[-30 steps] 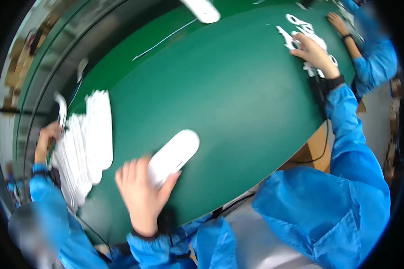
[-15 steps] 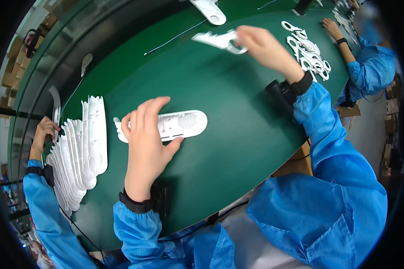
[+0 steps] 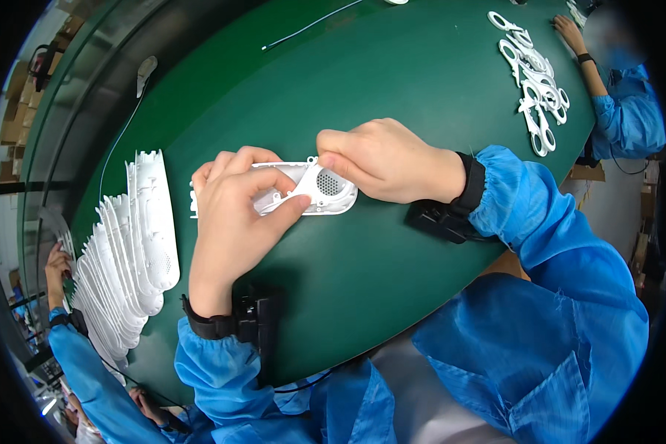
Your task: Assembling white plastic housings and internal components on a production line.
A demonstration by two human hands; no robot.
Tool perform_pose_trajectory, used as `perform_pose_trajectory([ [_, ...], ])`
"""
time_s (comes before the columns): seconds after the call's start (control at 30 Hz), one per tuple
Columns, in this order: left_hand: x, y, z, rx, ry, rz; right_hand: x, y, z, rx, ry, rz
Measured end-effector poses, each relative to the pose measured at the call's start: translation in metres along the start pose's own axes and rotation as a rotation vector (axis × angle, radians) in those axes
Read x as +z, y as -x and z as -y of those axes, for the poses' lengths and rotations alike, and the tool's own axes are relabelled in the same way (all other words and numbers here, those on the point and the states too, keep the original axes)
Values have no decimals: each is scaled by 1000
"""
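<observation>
An elongated white plastic housing [image 3: 328, 183] with a rounded, perforated end lies before me on the table. Inside it sits a white ring-shaped bracket [image 3: 310, 180], its ring around the perforated patch. My left hand [image 3: 233, 203] is closed around the housing's left and middle part, thumb against the near side of the bracket. From the right, my right hand [image 3: 396, 163] is closed at the ring's upper edge, thumb and curled fingers on the bracket. My fingers hide the housing's left portion and part of the ring.
Nested white housings [image 3: 151, 229] stand in a row at left, with a co-worker's hand [image 3: 57, 270] beyond. White ring brackets [image 3: 536, 74] are heaped at far right near another co-worker's hand [image 3: 568, 33]. A thin cable [image 3: 310, 26] lies at the back of the green table [image 3: 392, 259].
My right hand has come down and left with the bracket, which now lies in the housing. My left hand has closed further around the housing. The left co-worker's hand has moved lower.
</observation>
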State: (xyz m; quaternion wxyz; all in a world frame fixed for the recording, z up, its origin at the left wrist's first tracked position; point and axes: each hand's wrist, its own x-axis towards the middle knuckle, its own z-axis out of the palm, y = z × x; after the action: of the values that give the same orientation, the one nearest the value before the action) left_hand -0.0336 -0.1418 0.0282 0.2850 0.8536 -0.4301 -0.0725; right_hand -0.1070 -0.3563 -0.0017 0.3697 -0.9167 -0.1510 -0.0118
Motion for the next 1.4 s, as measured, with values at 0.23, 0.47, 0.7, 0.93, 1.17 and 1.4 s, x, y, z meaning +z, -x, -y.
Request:
perform_pose_trajectory([
  [0.23,2,-9,-9,1,-26,148,-1,6,-14,-118,69,80],
  [0.47,0,-2,-15,29,-97,140,3,-5,0,-55,-34,8],
  [0.7,-3,-13,-23,-195,-181,156,5,-7,3,-11,126,98],
  [0.93,-2,-24,-24,-258,-252,279,-4,-22,-9,37,11,192],
  [1.17,16,-1,2,18,-111,-235,-3,-30,-10,-81,114,62],
  [1.4,16,26,-5,78,209,-513,-47,-70,-131,137,-256,-357],
])
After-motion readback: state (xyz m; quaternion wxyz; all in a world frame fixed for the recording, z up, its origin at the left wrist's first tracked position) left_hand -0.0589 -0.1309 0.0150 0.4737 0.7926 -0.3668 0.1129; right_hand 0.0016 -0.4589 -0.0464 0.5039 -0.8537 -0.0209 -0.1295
